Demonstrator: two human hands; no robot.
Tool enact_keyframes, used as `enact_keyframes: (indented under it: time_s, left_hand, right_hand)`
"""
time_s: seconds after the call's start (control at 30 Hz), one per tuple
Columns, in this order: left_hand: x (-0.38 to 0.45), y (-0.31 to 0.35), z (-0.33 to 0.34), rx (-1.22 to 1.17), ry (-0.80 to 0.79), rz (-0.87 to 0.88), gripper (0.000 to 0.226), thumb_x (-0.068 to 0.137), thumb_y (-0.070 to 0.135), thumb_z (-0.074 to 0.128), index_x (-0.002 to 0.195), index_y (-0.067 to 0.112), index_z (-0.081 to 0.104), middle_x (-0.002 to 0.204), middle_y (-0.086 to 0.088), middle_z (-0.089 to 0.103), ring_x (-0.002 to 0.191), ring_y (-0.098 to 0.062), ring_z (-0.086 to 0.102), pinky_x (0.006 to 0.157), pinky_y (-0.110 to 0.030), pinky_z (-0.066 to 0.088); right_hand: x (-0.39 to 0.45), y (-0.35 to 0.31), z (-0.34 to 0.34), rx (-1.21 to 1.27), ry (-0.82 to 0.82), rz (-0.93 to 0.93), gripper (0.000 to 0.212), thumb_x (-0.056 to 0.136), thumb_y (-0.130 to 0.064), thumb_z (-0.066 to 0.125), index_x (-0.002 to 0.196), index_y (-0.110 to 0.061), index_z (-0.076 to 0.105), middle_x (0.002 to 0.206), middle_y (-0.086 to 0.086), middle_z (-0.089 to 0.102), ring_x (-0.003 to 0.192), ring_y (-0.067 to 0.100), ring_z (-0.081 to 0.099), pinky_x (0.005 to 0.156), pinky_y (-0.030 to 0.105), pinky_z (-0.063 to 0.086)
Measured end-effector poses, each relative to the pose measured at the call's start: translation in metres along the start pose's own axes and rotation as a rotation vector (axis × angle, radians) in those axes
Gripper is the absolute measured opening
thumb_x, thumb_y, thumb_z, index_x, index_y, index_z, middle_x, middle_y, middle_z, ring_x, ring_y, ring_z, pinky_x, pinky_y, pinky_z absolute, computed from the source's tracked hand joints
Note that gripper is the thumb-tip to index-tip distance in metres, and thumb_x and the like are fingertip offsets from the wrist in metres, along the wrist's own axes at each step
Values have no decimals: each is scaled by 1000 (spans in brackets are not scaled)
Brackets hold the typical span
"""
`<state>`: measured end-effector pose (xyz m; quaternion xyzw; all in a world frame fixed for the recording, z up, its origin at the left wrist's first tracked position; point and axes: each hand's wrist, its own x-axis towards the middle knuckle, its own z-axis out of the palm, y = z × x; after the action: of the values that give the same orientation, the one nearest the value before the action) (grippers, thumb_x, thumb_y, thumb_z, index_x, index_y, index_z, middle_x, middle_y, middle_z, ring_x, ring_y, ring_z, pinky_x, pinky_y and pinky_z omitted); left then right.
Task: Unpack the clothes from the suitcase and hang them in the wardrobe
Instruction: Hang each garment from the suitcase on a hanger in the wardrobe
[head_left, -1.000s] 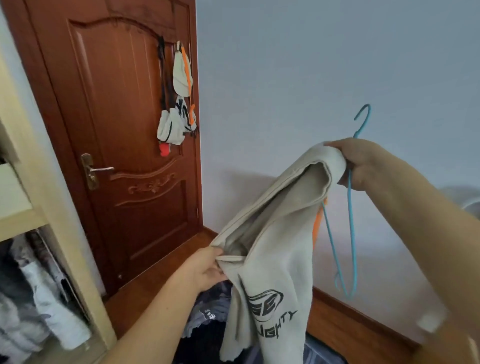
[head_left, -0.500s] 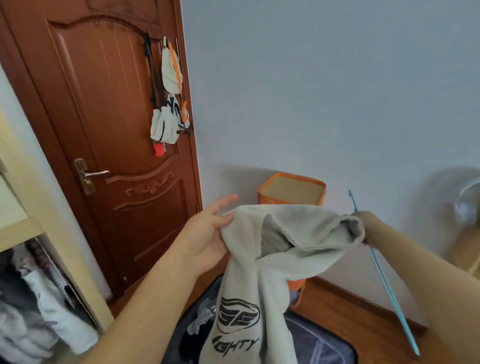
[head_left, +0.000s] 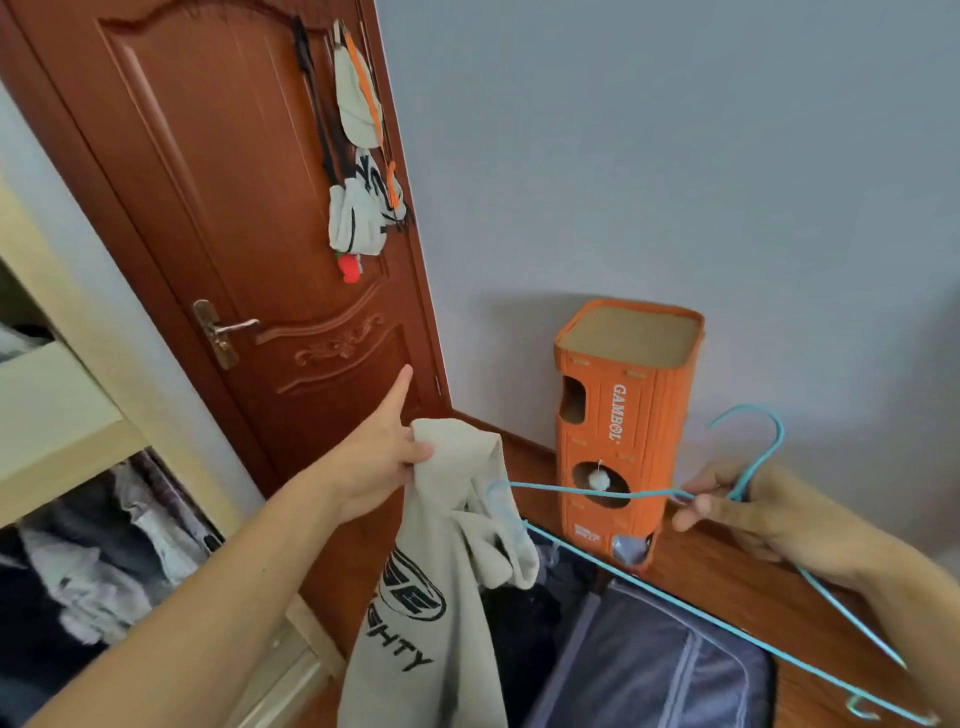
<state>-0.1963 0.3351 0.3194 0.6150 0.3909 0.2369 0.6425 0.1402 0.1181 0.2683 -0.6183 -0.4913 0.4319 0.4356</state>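
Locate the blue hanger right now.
Head view, right of centre: the blue hanger is gripped near its hook by the right hand, its far tip inside the grey sweatshirt.

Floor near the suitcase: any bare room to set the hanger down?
Bare wood floor lies between the orange box, suitcase and wall. The suitcase holds clothes, and the wardrobe is packed.

You face a pale grey-blue wall (head_left: 675, 156) that fills the upper right of the frame, with a carved reddish-brown door (head_left: 218, 208) shut at upper left, its brass handle (head_left: 221, 332) at mid-left. Along the wall's foot runs a brown wooden floor (head_left: 727, 582), where an orange cardboard tower (head_left: 631, 415) stands right of centre.
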Motion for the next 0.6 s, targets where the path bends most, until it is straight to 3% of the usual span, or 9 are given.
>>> enact_keyframes:
  time_s: [0.1, 0.2, 0.27, 0.37, 0.43, 0.53, 0.6]
  left_hand:
    - [-5, 3, -5, 96, -62, 49, 102, 98, -14, 49, 155, 57, 3, 97, -18, 69, 90, -23, 62, 84, -37, 53]
    - [-8, 11, -3, 225, -147, 67, 106, 97, -11, 54, 147, 69, 7, 111, -36, 63, 100, -29, 62, 100, -50, 48]
    - [-9, 17, -4, 262, -156, 92, 109, 95, -11, 56, 142, 75, 9, 116, -41, 57, 100, -31, 61, 104, -55, 46]
    - [-12, 22, -2, 286, -163, 151, 109, 94, -12, 56, 142, 75, 12, 115, -43, 57, 98, -34, 59, 100, -52, 46]
    - [-13, 24, 7, 342, -177, 200, 106, 94, -12, 55, 148, 68, 11, 113, -42, 57, 97, -32, 59, 101, -46, 47]
    - [-11, 32, 20, 375, -141, 250, 102, 95, -15, 52, 155, 56, 8, 114, -21, 72, 107, -27, 69, 101, -38, 52]
    - [-3, 39, 19, 363, -55, 258, 103, 94, -17, 52, 155, 55, 12, 114, -13, 74, 104, -27, 71, 97, -40, 55]
  right_hand:
    - [16, -9, 25, -62, 78, -90, 19, 86, -26, 67, 90, -8, 72, 72, 4, 73, 49, 17, 36, 44, 25, 28]
    - [34, -17, 42, 0, 201, -187, 13, 87, -27, 70, 83, -16, 76, 70, 20, 69, 52, 22, 46, 51, 33, 41]
    - [42, -16, 46, 31, 193, -201, 11, 92, -14, 66, 85, -10, 73, 62, 10, 69, 46, 19, 51, 52, 30, 46]
    - [51, -21, 60, 0, 82, -162, 8, 96, -8, 63, 96, -3, 68, 78, 5, 76, 48, 18, 56, 52, 29, 50]
    - [59, -26, 68, -2, 125, -181, 11, 98, -10, 62, 94, -2, 68, 78, 9, 75, 51, 25, 57, 53, 31, 47]
    - [72, -32, 59, 127, 343, -219, 21, 99, -12, 60, 83, 0, 67, 72, 19, 71, 50, 29, 45, 51, 35, 33]
    - [70, -33, 59, 131, 287, -224, 22, 98, -12, 61, 79, -4, 65, 63, 14, 67, 48, 23, 40, 49, 32, 27]
